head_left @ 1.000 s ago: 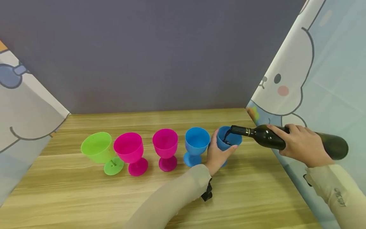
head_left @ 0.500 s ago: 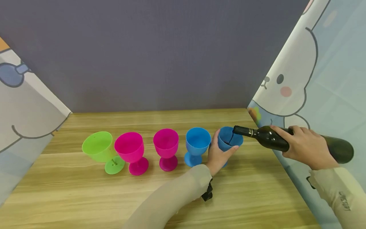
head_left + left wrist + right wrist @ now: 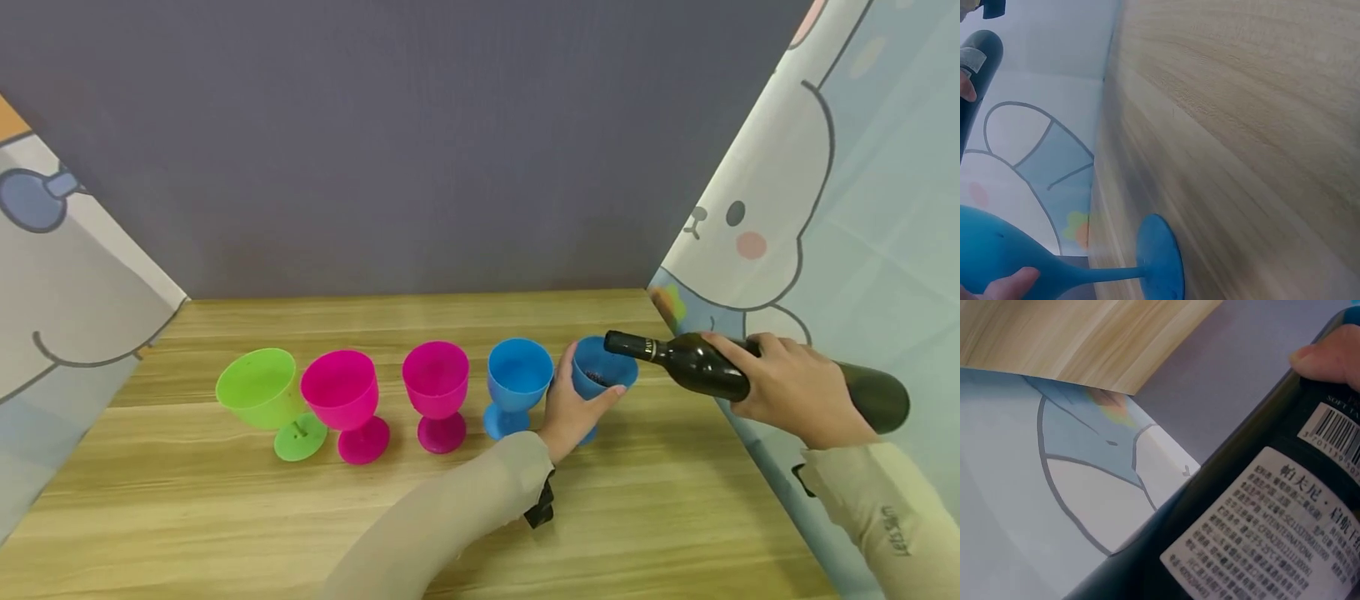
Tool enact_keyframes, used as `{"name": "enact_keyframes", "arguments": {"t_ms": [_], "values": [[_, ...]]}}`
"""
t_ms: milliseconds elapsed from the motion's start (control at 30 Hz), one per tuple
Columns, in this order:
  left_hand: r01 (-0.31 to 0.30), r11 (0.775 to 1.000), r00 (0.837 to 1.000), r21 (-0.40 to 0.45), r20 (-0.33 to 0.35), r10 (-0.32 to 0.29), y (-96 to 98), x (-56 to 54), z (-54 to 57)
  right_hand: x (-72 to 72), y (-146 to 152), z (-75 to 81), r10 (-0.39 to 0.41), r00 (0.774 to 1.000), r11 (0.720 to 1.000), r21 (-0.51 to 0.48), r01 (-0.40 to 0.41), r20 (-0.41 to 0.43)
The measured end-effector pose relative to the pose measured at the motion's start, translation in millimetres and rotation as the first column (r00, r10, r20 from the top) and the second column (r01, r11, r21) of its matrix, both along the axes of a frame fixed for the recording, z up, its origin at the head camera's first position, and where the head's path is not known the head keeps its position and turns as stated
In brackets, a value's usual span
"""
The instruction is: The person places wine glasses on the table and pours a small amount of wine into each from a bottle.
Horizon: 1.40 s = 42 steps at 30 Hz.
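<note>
My left hand (image 3: 570,414) grips the bowl of a blue goblet (image 3: 611,372) at the right end of a row. Dark, bubbly liquid lies in its bottom. In my right hand (image 3: 802,390) is a dark wine bottle (image 3: 701,367), held round its body and lying nearly level. The bottle's mouth is above the goblet's rim, with no stream visible. From the left wrist, the blue goblet (image 3: 1016,253) shows its stem and foot on the table. The right wrist view shows the bottle (image 3: 1147,550) close up, with a white printed back label.
Left of the held goblet stand a second blue goblet (image 3: 518,375), two pink goblets (image 3: 435,379) and a green goblet (image 3: 258,387). They share a wood-grain table (image 3: 637,517). A grey panel (image 3: 420,150) backs it, and cartoon-printed walls (image 3: 862,233) flank it.
The dark stream from the bottle's mouth into the goblet has stopped. The bottle shifted slightly right, then back left. My left hand keeps its hold.
</note>
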<state>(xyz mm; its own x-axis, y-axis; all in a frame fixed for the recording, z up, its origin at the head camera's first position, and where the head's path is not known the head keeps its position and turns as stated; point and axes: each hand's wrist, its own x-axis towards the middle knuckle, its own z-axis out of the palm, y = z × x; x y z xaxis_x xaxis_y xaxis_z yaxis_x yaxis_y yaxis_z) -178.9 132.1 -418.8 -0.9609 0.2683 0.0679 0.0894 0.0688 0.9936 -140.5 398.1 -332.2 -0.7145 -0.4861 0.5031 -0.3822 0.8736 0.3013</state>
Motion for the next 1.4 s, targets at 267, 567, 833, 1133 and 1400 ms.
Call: {"name": "enact_keyframes", "arguments": {"t_ms": [267, 567, 833, 1133, 1400], "values": [[-0.011, 1.000, 1.000, -0.022, -0.014, 0.011, -1.4, 4.6, 0.0, -4.1, -2.0, -6.8, 0.024, 1.000, 0.999, -0.038, -0.024, 0.000], [0.023, 1.000, 1.000, -0.019, 0.008, -0.023, -6.8, 6.3, -7.1, -6.8, -8.9, -6.7, -0.084, 0.985, 0.986, -0.129, 0.104, 0.148], [0.077, 0.992, 0.995, -0.095, 0.066, -0.071, -14.0, 13.5, -16.2, -4.5, -13.8, -7.2, -0.132, 0.964, 0.971, -0.168, 0.173, 0.231], [0.162, 0.974, 0.983, -0.160, 0.110, -0.146, -28.3, 21.1, -29.9, -8.4, -13.0, -9.1, -0.079, 0.982, 0.977, -0.183, 0.110, 0.170], [0.258, 0.934, 0.966, -0.248, 0.034, -0.258, -51.2, 23.0, -31.4, -12.0, -17.9, -7.8, -0.036, 0.993, 0.984, -0.169, 0.054, 0.110]]}}
